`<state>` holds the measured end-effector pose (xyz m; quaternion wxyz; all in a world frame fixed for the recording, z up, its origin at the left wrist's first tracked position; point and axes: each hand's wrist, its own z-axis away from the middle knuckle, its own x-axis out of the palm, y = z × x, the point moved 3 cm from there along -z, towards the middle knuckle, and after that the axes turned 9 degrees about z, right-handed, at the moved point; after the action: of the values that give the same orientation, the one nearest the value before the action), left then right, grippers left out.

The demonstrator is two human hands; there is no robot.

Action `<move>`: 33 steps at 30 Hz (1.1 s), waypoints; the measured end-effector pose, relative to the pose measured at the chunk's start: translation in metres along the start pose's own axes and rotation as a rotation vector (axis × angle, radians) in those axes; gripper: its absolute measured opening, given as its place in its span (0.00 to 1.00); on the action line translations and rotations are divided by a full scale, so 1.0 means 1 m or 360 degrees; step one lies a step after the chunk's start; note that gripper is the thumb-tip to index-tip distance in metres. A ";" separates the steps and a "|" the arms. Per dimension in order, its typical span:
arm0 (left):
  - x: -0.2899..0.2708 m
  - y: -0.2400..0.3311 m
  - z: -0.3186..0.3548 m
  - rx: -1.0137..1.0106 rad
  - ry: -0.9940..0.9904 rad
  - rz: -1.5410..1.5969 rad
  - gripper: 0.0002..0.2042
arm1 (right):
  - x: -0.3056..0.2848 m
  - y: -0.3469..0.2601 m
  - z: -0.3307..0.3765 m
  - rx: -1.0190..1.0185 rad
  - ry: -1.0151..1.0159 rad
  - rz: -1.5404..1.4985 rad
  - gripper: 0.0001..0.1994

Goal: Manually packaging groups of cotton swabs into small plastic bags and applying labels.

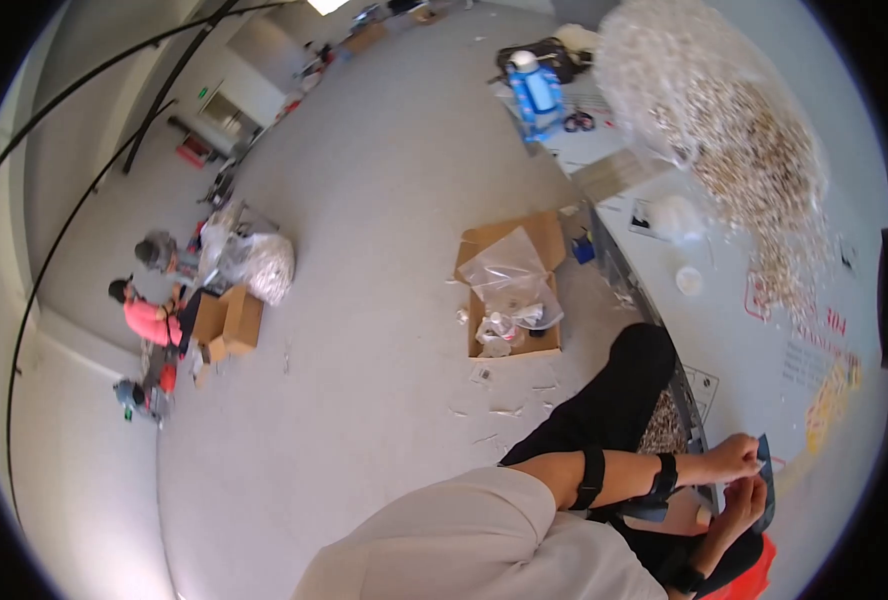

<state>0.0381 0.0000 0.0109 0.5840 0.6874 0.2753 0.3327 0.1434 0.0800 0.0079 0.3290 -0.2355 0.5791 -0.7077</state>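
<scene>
My left hand (732,458) and my right hand (742,503) meet close together at the near edge of the table. The fingers of both are bent and pinched, almost touching each other. What they pinch is too small and too covered to make out. Right beside the fingertips stands a dark, flat, narrow piece (768,484); whether a hand grips it I cannot tell. Farther off on the grey table (709,330), a heap of small beige and brown pieces (754,150) spills from a large clear plastic bag (654,40).
A small white round container (689,280) and a blue bottle (536,95) stand on the table. On the floor to the left lies an open cardboard box (514,350) with clear bags and scraps around it. Several people (152,318) sit far left near another box (229,322).
</scene>
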 end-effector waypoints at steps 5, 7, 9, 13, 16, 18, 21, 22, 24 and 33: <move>-0.010 -0.015 -0.001 -0.0323 0.0144 0.0280 0.17 | 0.015 -0.010 -0.006 0.0048 -0.0054 0.0377 0.10; -0.015 -0.005 -0.003 -0.0345 0.0165 0.0327 0.17 | 0.021 -0.012 -0.011 0.0036 -0.0085 0.0453 0.11; -0.023 0.003 -0.005 -0.0300 0.0153 0.0335 0.18 | 0.028 -0.013 -0.011 0.0026 -0.0051 0.0519 0.11; -0.044 0.020 -0.001 -0.0511 0.0161 0.0237 0.15 | 0.045 -0.027 -0.011 0.0025 -0.0199 0.0556 0.09; -0.056 0.032 0.005 -0.0410 0.0291 0.0177 0.12 | 0.055 -0.030 -0.011 -0.0010 -0.0249 0.0540 0.08; -0.061 0.034 0.009 -0.0386 0.0308 0.0159 0.13 | 0.064 -0.033 -0.006 -0.0036 -0.0256 0.0452 0.06; -0.069 0.034 0.009 -0.0410 0.0315 0.0183 0.15 | 0.071 -0.036 -0.007 -0.0044 -0.0316 0.0350 0.05; -0.071 0.034 0.009 -0.0449 0.0309 0.0226 0.16 | 0.073 -0.035 -0.008 -0.0036 -0.0372 0.0338 0.05; -0.074 0.036 0.008 -0.0400 0.0272 0.0228 0.15 | 0.073 -0.035 -0.010 -0.0010 -0.0379 0.0307 0.05; -0.050 -0.007 -0.006 -0.0273 0.0380 0.0173 0.04 | 0.063 -0.029 -0.008 0.0067 -0.0438 0.0138 0.07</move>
<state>0.0020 -0.0334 -0.0020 0.5849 0.6044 0.2757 0.4654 0.0896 0.0415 0.0313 0.4404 -0.2983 0.5232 -0.6658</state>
